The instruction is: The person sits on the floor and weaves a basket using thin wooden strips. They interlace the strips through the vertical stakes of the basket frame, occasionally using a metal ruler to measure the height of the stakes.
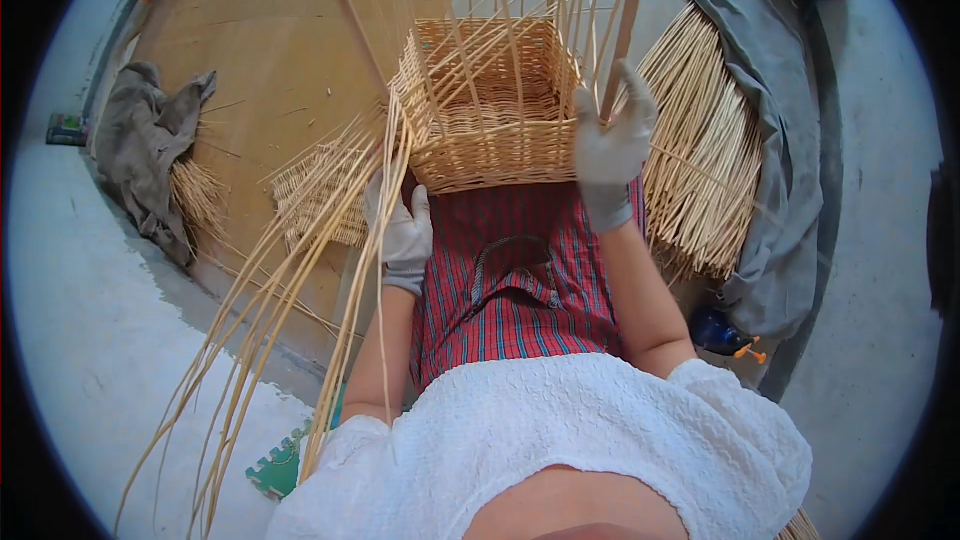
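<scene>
A half-woven wicker basket [495, 155] rests over my lap, its open top facing up, with long upright canes rising from its walls. Wooden corner posts stand at its left [362, 45] and right [622, 40]. My right hand [610, 155], in a pale glove, is beside the right front corner. Its thumb and fingers are spread on either side of the right post. My left hand [405, 240], gloved too, lies below the left front corner with its thumb raised. Its fingers are mostly hidden behind a bundle of loose canes [275, 290] that trails down to the lower left.
A large pile of cut canes [705, 150] lies at the right beside a grey cloth [790, 200]. On the left are a flat woven piece [325, 195] and another grey cloth [145, 150] over thin canes. A dark blue object [715, 330] sits at lower right.
</scene>
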The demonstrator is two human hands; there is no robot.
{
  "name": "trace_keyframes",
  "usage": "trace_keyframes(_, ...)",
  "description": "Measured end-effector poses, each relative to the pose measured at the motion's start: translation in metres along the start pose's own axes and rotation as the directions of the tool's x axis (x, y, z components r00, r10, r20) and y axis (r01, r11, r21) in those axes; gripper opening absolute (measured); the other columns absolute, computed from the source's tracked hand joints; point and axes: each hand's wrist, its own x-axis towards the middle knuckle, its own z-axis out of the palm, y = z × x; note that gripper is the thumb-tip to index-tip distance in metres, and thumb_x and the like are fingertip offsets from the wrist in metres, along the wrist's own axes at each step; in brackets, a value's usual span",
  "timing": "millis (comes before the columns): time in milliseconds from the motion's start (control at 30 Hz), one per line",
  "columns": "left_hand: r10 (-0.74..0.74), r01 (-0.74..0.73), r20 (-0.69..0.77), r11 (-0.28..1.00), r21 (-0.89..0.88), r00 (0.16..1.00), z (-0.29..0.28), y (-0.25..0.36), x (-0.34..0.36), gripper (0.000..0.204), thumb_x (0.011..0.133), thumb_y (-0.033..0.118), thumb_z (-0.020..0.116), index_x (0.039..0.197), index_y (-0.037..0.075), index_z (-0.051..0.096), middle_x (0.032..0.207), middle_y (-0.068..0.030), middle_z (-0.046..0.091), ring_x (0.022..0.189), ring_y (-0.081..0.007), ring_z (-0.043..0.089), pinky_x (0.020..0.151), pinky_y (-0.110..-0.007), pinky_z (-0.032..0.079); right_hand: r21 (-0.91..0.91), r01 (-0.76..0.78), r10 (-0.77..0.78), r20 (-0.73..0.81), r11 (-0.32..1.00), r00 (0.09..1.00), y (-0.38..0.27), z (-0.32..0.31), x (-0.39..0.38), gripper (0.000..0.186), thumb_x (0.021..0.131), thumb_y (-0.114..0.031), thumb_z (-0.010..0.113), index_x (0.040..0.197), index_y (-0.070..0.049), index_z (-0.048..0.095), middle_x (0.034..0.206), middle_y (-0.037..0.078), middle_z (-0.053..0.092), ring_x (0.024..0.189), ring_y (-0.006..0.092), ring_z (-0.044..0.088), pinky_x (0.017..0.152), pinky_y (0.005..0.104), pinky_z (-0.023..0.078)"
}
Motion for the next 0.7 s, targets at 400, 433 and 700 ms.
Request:
trace_keyframes(400, 0.076, -0.111, 0.187, 0.977, 0.182, 0.979, 0.026, -0.058, 0.017, 0.062, 0.082, 0.027, 0.086, 0.133, 0.004, 0.059, 0.122, -0.0165, 0.067, 0.11, -0.035, 0.067, 0.094, -0.045, 0.053, -0.256, -0.817, 0.768, 0.561, 0.516, 0.309, -0.045, 0.175, -0.031, 0.131, 0.081, -0.071, 0.073, 0.164, 0.002, 0.002, 0.164, 0.036, 0.016, 0.149, 0.0479, 0.034, 0.122, 0.0478, 0.033)
trace_keyframes(433, -0.023, -0.01, 0.227, 0.99, 0.143, 0.974, 0.019, -0.057, 0.016, 0.062, 0.082, 0.027, 0.087, 0.133, 0.004, 0.059, 0.12, -0.0164, 0.067, 0.109, -0.0347, 0.067, 0.094, -0.045, 0.053, -0.242, -0.824, 0.772, 0.549, 0.513, 0.319, -0.052, 0.173, -0.035, 0.131, 0.081, -0.07, 0.075, 0.164, 0.0, 0.002, 0.163, 0.035, 0.019, 0.148, 0.0469, 0.036, 0.121, 0.0479, 0.035)
trace_keyframes(700, -0.055, 0.05, 0.291, 0.998, 0.026, 0.955, 0.024, -0.05, 0.027, 0.053, 0.07, 0.024, 0.093, 0.106, 0.002, 0.062, 0.098, -0.0136, 0.067, 0.091, -0.0308, 0.066, 0.082, -0.043, 0.054, 0.015, -0.675, 0.614, 0.4, 0.738, 0.68, -0.055, 0.168, -0.056, 0.1, 0.086, -0.03, 0.083, 0.164, -0.008, 0.025, 0.125, 0.019, 0.052, 0.109, 0.0308, 0.059, 0.096, 0.0417, 0.051)
